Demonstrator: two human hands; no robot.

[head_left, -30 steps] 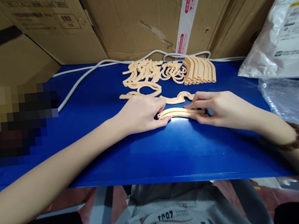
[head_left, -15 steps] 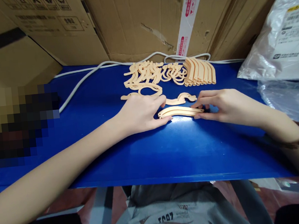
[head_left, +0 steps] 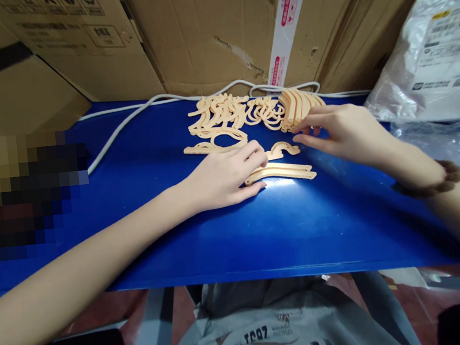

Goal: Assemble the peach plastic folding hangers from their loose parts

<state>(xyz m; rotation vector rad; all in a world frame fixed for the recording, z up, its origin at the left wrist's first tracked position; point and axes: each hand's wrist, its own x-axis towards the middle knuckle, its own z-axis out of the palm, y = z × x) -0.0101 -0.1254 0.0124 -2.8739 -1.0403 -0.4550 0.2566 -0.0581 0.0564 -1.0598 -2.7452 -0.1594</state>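
My left hand (head_left: 234, 175) rests on the blue table, thumb in front and fingers behind, closed around the left part of a pair of curved beige hanger arms (head_left: 289, 170). Their right ends stick out free and slightly apart. Just behind them lies a beige hanger hook piece (head_left: 284, 149), partly covered by my left fingers. My right hand (head_left: 337, 127) is at the front of a stack of curved beige hanger arms (head_left: 299, 103), with thumb and fingers apart. It hides the stack's right part, and I see nothing between its fingers.
Loose beige hook pieces (head_left: 222, 111) and ring-like pieces (head_left: 265, 114) are heaped at the back. A white cable (head_left: 120, 130) runs behind them. Cardboard boxes (head_left: 200, 34) wall off the rear. Clear plastic bags (head_left: 431, 66) lie at the right. The table's front edge (head_left: 264, 274) is near me.
My right hand has let go of the right end of the paired arms and moved up and back to the stack. The pair's right ends have spread slightly. My left hand stays there.
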